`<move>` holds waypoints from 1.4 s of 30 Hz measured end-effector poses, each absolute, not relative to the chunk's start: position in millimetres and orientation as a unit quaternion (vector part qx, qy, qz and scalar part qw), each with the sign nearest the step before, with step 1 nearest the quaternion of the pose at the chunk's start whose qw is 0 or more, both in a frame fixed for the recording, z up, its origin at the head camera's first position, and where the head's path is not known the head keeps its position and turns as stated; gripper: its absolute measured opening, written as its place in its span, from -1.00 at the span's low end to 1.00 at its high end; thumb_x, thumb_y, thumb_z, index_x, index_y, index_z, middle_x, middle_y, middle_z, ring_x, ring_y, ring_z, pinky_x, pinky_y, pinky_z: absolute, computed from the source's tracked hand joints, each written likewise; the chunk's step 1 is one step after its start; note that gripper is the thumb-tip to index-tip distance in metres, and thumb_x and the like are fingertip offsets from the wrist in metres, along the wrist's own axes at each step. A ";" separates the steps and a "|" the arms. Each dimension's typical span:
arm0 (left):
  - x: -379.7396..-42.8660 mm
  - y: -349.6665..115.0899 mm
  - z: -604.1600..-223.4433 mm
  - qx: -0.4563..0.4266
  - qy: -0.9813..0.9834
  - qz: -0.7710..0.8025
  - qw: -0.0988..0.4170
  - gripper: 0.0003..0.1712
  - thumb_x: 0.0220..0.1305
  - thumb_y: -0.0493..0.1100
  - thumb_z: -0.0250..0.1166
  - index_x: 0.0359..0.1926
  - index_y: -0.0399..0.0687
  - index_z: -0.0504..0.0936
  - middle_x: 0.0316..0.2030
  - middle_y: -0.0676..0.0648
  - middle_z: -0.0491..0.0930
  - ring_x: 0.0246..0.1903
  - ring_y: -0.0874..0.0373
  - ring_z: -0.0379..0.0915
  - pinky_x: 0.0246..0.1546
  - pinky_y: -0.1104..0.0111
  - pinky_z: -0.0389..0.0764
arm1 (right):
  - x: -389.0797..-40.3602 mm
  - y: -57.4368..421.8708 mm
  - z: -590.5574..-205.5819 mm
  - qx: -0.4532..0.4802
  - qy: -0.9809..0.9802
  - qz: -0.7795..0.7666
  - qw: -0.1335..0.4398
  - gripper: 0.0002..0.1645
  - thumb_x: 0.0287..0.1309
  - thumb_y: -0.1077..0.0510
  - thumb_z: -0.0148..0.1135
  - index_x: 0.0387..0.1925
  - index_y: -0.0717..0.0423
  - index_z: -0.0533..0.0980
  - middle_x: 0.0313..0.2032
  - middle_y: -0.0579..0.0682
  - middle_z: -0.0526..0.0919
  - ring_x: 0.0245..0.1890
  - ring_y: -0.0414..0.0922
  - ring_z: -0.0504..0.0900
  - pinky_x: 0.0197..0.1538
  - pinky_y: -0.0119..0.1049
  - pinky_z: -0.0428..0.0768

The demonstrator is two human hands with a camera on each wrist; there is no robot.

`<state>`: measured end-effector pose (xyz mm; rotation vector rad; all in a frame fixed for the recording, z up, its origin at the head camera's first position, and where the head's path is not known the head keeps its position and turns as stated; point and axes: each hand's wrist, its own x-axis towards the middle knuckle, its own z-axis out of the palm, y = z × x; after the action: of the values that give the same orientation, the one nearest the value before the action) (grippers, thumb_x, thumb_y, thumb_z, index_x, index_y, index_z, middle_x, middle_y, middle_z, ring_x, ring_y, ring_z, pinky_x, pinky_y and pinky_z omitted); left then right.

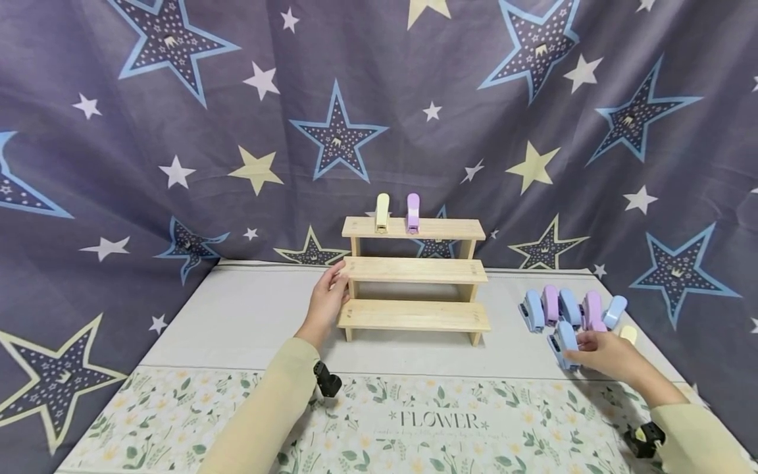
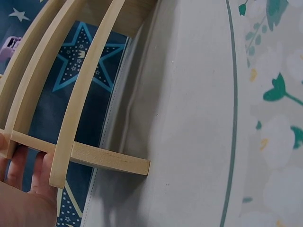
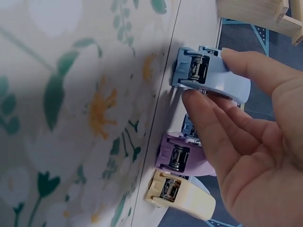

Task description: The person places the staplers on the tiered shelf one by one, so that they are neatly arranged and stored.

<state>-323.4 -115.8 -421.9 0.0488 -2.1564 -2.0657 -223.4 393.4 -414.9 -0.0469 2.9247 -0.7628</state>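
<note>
A three-tier wooden shelf [image 1: 414, 270] stands in the middle of the head view. My left hand [image 1: 326, 299] grips its left end at the middle tier; in the left wrist view the fingers [image 2: 18, 165] lie against the side piece. On the right, my right hand [image 1: 610, 355] pinches a light-blue stapler [image 1: 565, 339] between thumb and fingers. The right wrist view shows the spring end of this blue stapler [image 3: 208, 73], the thumb on one side and fingers on the other. A yellow stapler [image 1: 382, 212] and a purple stapler [image 1: 412, 212] stand on the top tier.
Behind the right hand stand several more staplers: a blue one [image 1: 533, 309], a purple one [image 1: 551, 304] and others. A yellow stapler [image 3: 182, 194] is beside the purple one [image 3: 184, 156]. A flower-patterned mat [image 1: 438, 454] covers the front; a star-printed curtain [image 1: 414, 145] hangs behind.
</note>
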 end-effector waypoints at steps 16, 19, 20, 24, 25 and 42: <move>-323.4 -116.8 -422.1 0.012 -0.721 -0.688 0.077 -0.50 0.56 -0.11 0.06 0.45 0.08 0.37 0.22 -0.20 0.41 0.16 -0.08 0.46 0.16 0.18 0.57 | -220.3 388.2 -412.2 -0.037 0.960 -0.273 0.051 -0.53 0.20 -0.09 0.39 -0.25 0.26 0.51 -0.40 -0.06 0.66 -0.46 -0.13 0.64 -0.35 -0.24 0.60; -324.0 -117.1 -421.3 0.011 -0.720 -0.689 0.076 -0.50 0.56 -0.11 0.06 0.45 0.08 0.36 0.23 -0.20 0.40 0.17 -0.09 0.45 0.16 0.18 0.56 | -220.4 387.1 -407.7 -0.041 0.961 -0.272 0.038 -0.56 0.20 -0.08 0.39 -0.26 0.25 0.52 -0.42 -0.06 0.66 -0.47 -0.13 0.64 -0.38 -0.26 0.60; -324.3 -117.2 -421.3 0.011 -0.720 -0.690 0.075 -0.49 0.56 -0.11 0.06 0.46 0.07 0.36 0.23 -0.21 0.39 0.18 -0.09 0.45 0.17 0.18 0.56 | -220.5 386.6 -406.0 -0.042 0.961 -0.272 0.035 -0.55 0.21 -0.07 0.38 -0.26 0.26 0.51 -0.43 -0.06 0.66 -0.47 -0.13 0.64 -0.39 -0.27 0.60; -324.9 -117.5 -421.3 0.013 -0.719 -0.691 0.073 -0.49 0.56 -0.11 0.05 0.46 0.07 0.35 0.22 -0.21 0.39 0.18 -0.09 0.44 0.17 0.17 0.56 | -221.5 382.4 -396.9 -0.047 0.964 -0.263 0.019 -0.52 0.23 -0.09 0.35 -0.21 0.29 0.51 -0.42 -0.06 0.64 -0.46 -0.13 0.59 -0.45 -0.28 0.56; -324.6 -117.4 -421.0 0.015 -0.719 -0.691 0.073 -0.50 0.56 -0.11 0.05 0.46 0.07 0.36 0.22 -0.20 0.39 0.18 -0.08 0.45 0.17 0.17 0.56 | -222.1 381.0 -394.2 -0.050 0.964 -0.261 0.013 -0.51 0.23 -0.09 0.35 -0.19 0.30 0.51 -0.41 -0.06 0.64 -0.45 -0.14 0.58 -0.44 -0.28 0.56; -322.5 -117.4 -421.6 0.019 -0.721 -0.688 0.076 -0.51 0.56 -0.10 0.06 0.44 0.08 0.38 0.22 -0.20 0.39 0.14 -0.07 0.46 0.15 0.18 0.57 | -249.9 320.7 -346.4 -0.096 0.947 -0.290 -0.094 -0.51 0.24 -0.13 0.35 -0.11 0.20 0.49 -0.25 0.08 0.66 -0.31 -0.05 0.60 -0.40 -0.29 0.57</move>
<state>-322.5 -117.4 -421.6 0.0566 -2.1627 -2.0632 -249.9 320.7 -346.4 -0.3216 3.1691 -0.9705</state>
